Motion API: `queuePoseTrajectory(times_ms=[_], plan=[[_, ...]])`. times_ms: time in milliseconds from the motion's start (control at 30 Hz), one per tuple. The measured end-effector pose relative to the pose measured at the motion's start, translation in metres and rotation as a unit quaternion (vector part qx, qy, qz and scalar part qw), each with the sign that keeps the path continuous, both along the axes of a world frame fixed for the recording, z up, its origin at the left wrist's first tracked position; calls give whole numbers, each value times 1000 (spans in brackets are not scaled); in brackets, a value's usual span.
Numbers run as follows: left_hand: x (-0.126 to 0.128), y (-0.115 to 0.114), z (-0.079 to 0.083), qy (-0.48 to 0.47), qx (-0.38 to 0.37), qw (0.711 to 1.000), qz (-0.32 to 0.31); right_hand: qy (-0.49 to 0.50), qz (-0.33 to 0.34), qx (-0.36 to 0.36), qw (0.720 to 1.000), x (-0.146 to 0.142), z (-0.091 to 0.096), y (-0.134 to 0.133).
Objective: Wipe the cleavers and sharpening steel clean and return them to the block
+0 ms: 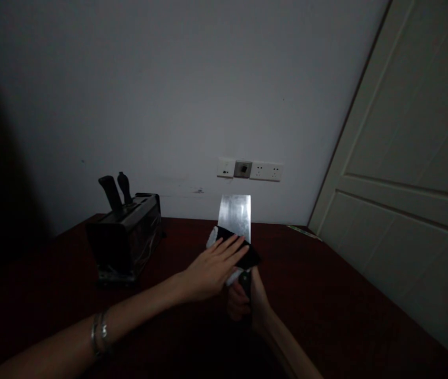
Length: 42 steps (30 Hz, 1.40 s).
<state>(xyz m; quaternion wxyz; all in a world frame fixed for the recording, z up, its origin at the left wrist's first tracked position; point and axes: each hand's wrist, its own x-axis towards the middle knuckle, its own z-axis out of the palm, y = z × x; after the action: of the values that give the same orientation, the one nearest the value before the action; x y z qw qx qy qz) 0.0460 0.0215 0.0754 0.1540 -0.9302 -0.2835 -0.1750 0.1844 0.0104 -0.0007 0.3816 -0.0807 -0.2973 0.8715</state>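
Upright in front of me stands a cleaver (235, 211) with a broad, shiny blade. My right hand (257, 302) is closed round its dark handle (244, 281). Across the lower blade lies a black cloth with white edges (249, 257). My left hand (215, 268) presses this cloth to the blade, fingers stretched over it. Its thumb and palm side are hidden, as is the blade under the cloth.
On the dark red table (192, 237) a black and silver knife block (137, 216) stands at left, with two dark handles sticking up. Wall sockets (266, 171) sit behind the blade. A pale panelled door (397, 173) rises at right, near a thin strip (305, 231) on the table.
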Motion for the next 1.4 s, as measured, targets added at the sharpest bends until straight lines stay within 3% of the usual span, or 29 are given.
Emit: queuePoseTrajectory(times_ms=[233, 300, 433, 567, 667, 767, 1000, 1200, 1300, 1400], plan=[[-12, 45, 44, -80, -49, 994, 54, 15, 86, -3, 996, -18, -6, -12], [-10, 43, 43, -81, -55, 995, 28, 29, 88, 4, 996, -17, -7, -10], [-5, 28, 27, -81, -48, 992, -87, 43, 58, 22, 997, -8, -7, -4], [-7, 27, 27, -133, 26, 980, -145, 22, 36, 22, 999, -5, -5, -2], [-8, 29, 38, -128, 94, 982, -106, 4, 7, 13, 1000, -4, -2, -2], [-5, 27, 46, -102, 110, 987, -51, -9, -5, 8, 1000, -2, 4, -2], [3, 30, 42, -134, 12, 991, -23, -2, -6, 0, 1000, -5, 7, -3], [9, 26, 31, -223, -67, 968, -97, 2, -15, -16, 1000, -11, 0, -4], [10, 21, 27, -278, -23, 957, -81, -13, -19, -16, 1000, -14, -3, -3], [10, 20, 27, -245, 65, 967, -19, -30, -5, -3, 1000, -17, -5, -3]])
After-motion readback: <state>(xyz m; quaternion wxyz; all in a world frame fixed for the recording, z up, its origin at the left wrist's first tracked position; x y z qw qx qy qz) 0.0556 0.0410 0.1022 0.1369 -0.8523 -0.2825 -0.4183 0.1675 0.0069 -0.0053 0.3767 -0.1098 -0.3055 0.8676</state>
